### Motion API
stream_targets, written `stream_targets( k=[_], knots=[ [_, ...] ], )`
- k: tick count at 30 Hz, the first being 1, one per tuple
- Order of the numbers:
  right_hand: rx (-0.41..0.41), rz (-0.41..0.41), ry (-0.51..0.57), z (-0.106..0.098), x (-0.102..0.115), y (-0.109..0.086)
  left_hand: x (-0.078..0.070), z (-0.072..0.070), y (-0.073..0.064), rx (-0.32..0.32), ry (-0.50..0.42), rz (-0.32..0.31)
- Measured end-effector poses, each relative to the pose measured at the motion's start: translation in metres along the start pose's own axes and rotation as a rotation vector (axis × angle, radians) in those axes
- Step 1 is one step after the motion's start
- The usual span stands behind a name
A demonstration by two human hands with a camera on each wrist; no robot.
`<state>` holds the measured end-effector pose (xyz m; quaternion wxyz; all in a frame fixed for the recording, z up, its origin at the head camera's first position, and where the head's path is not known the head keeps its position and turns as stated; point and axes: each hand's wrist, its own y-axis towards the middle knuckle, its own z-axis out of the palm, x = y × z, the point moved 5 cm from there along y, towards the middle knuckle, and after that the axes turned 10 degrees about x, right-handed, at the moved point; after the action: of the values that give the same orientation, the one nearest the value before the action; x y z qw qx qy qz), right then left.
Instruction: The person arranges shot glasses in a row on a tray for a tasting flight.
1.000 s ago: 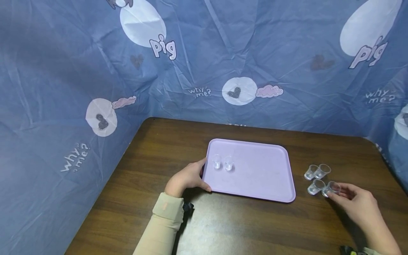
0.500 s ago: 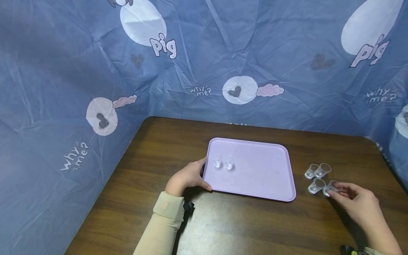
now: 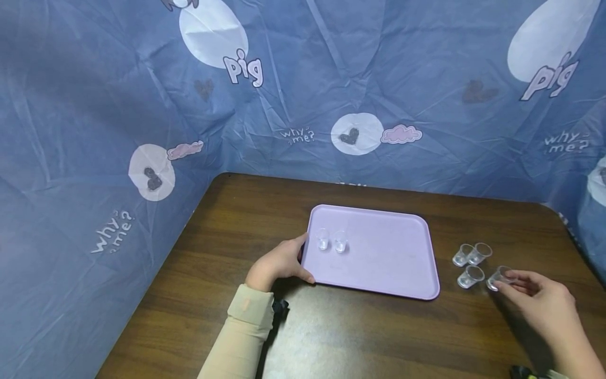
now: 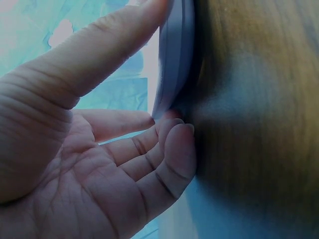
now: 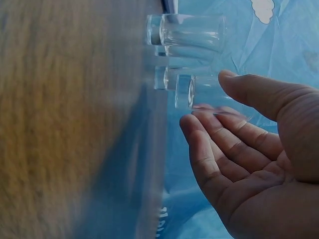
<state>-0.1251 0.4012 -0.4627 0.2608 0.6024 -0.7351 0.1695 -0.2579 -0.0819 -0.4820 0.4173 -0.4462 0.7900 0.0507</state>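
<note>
A lavender tray (image 3: 379, 263) lies on the table, and two small clear shot glasses stand upright near its left side, the right one (image 3: 340, 242) beside the other (image 3: 322, 240). My left hand (image 3: 279, 264) grips the tray's left front corner; the left wrist view has the thumb at the rim and the fingers (image 4: 179, 154) curled at its lower edge. Between thumb and fingertips, my right hand (image 3: 544, 300) pinches a clear shot glass (image 3: 500, 278). In the right wrist view that glass (image 5: 185, 92) appears raised off the table.
Three more clear shot glasses stand right of the tray: a touching-looking pair (image 3: 480, 254) behind and a single one (image 3: 471, 277) in front, just left of the held glass. A blue printed cloth (image 3: 284, 105) hangs behind and left of the wooden table (image 3: 369, 337).
My right hand has moved slightly right with the pinched shot glass, opening a gap from the glass beside it. The left hand and tray have stayed put.
</note>
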Motion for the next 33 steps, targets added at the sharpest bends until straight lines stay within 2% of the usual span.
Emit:
stream_targets(
  k=[4, 11, 16, 25, 33],
  knots=[
    [-0.029, 0.001, 0.014, -0.006, 0.004, -0.002, 0.0, 0.0, 0.0, 0.002, 0.0, -0.002],
    [-0.071, -0.056, 0.07, -0.016, 0.016, -0.001, 0.001, 0.0, -0.001, 0.002, -0.001, -0.002],
    [-0.049, -0.06, 0.078, -0.017, 0.025, 0.0, 0.0, -0.001, -0.001, 0.002, -0.002, -0.003],
    [0.0, -0.129, 0.099, -0.019, 0.05, 0.007, 0.0, -0.001, -0.001, -0.007, 0.013, -0.001],
    [0.027, -0.201, 0.116, -0.008, 0.074, 0.013, 0.0, -0.001, -0.001, -0.003, 0.008, 0.007]
  ],
)
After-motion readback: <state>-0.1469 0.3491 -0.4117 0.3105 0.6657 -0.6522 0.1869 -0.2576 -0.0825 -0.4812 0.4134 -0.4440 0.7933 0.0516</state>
